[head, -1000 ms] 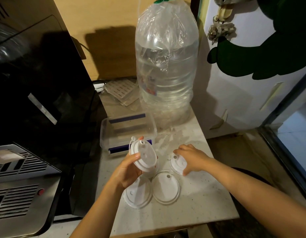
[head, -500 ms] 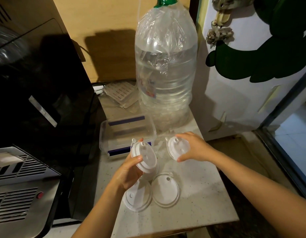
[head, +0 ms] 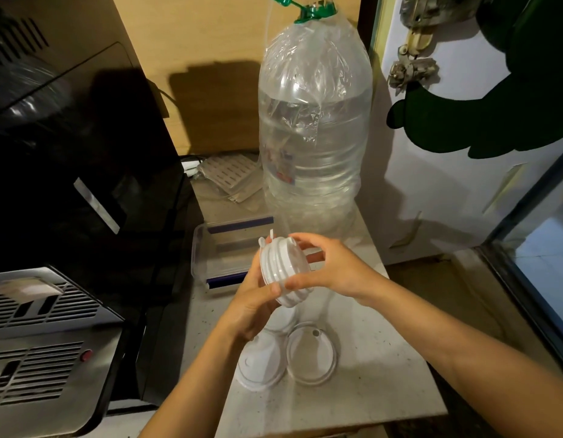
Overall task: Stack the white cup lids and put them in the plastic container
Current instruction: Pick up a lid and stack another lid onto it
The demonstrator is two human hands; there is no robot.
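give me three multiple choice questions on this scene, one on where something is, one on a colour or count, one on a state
1. Where is the plastic container?
A. on the counter in front of the water bottle
B. on the floor
C. on top of the black appliance

2. What colour is the water bottle cap?
A. red
B. green
C. yellow

3. What state is the stack of white lids in?
A. inside the container
B. flat on the counter
C. held in the air by both hands

Answers: A, it sits on the counter just before the bottle. B, the cap at the top is green. C, the left hand and right hand grip it above the counter.
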